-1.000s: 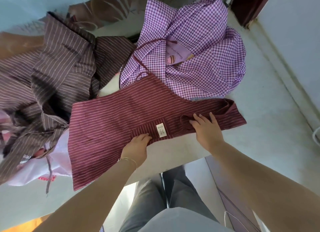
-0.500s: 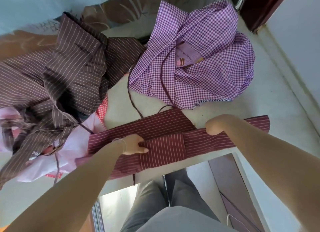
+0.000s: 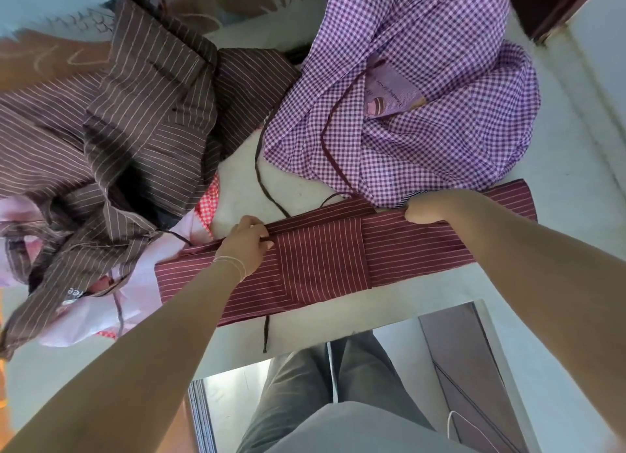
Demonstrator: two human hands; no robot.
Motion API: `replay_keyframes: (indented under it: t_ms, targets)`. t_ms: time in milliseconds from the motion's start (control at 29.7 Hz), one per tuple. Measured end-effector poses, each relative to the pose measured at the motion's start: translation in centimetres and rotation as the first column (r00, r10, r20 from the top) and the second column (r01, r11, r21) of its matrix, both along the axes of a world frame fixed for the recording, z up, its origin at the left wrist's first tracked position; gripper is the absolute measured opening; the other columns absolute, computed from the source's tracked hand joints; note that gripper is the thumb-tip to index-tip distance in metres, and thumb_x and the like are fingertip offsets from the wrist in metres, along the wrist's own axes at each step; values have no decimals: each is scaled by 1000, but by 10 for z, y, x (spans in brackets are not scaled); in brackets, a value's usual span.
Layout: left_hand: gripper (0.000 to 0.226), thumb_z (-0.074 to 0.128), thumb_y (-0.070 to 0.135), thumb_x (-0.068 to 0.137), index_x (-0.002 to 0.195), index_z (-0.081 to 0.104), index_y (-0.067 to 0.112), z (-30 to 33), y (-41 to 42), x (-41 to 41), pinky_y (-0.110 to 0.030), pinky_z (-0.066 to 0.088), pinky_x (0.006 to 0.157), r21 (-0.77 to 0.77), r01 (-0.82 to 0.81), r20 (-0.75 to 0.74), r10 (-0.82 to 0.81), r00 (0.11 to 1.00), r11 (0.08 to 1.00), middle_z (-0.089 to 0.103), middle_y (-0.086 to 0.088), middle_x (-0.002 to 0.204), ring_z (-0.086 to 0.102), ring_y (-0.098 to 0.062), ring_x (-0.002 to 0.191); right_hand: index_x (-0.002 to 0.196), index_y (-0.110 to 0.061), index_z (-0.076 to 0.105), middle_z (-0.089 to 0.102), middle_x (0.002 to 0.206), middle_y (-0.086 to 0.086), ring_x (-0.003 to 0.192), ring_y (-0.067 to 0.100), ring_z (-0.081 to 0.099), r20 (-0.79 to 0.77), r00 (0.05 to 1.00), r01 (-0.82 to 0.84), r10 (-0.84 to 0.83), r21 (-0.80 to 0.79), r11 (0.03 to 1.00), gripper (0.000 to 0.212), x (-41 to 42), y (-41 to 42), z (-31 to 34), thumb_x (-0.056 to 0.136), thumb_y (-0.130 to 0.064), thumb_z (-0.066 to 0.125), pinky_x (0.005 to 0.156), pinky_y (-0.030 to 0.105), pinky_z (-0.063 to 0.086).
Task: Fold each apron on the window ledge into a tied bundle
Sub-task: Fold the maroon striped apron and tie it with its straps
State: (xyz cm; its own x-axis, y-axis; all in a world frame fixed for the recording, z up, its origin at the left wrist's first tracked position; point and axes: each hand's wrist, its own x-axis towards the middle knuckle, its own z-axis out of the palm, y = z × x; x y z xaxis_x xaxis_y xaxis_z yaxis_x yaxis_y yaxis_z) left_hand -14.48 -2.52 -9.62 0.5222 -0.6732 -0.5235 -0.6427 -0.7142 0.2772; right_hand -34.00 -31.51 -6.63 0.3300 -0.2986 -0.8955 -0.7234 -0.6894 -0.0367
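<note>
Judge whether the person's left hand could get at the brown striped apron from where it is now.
Probably yes. The left hand is busy gripping the maroon striped apron, but the brown striped apron lies just beside it on the ledge, with nothing between them; it would have to let go first.

The folded apron [image 3: 321,259] lies along the ledge's [image 3: 576,168] near edge, stretched left to right, one tie [image 3: 266,332] hanging over that edge. The left hand [image 3: 245,246] grips its far fold left of the middle; the right hand [image 3: 423,210] grips the far fold towards the right end. Behind it, on the right half of the ledge, sits the checked apron [image 3: 423,113] — its near rim touching the folded one by the right hand. At the left end a striped heap [image 3: 118,141] lies on top of a pale apron [image 3: 88,313], which reaches under the folded apron's left end. A cord [image 3: 262,178] runs between heap and checked apron.
</note>
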Motion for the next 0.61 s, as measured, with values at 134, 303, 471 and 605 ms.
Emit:
replay_keyframes:
  t_ms: [134,303,471,605]
  targets:
    - [10,63,14,90,99,64,8,0,0,1,-31,43,95,-100,-65,4,66,998,993,54,-6,115,54,-23,102,131,-6,49,53,128,14,106,24,50,66,998,15,-14,-20,1000,37,6,-4,-4,102,-24,33,96,35,39]
    - [10,59,12,93,100,65,12,-1,-1,-1,-32,47,87,-122,-95,20,98,995,988,58,-5,102,53,-21,89,132,-4,47,50,137,16,118,29,51,195,981,27,-18,-44,999,36,7,-5,-5,106,-23,29,98,36,39]
    - [12,55,15,95,104,62,10,-2,-1,-2,-39,47,88,-130,-110,71,120,990,985,58,-12,101,51,-25,90,137,-7,43,47,141,15,125,32,49,237,971,12,23,-147,989,41,13,-2,-9,105,-27,27,104,39,39]
    - [39,61,41,89,120,58,17,-8,8,-4,-41,41,97,-29,23,214,-16,977,999,48,-8,122,44,-27,112,136,-6,44,46,142,14,127,33,47,179,979,-55,102,-249,967,56,21,8,-8,101,-47,31,104,41,39]
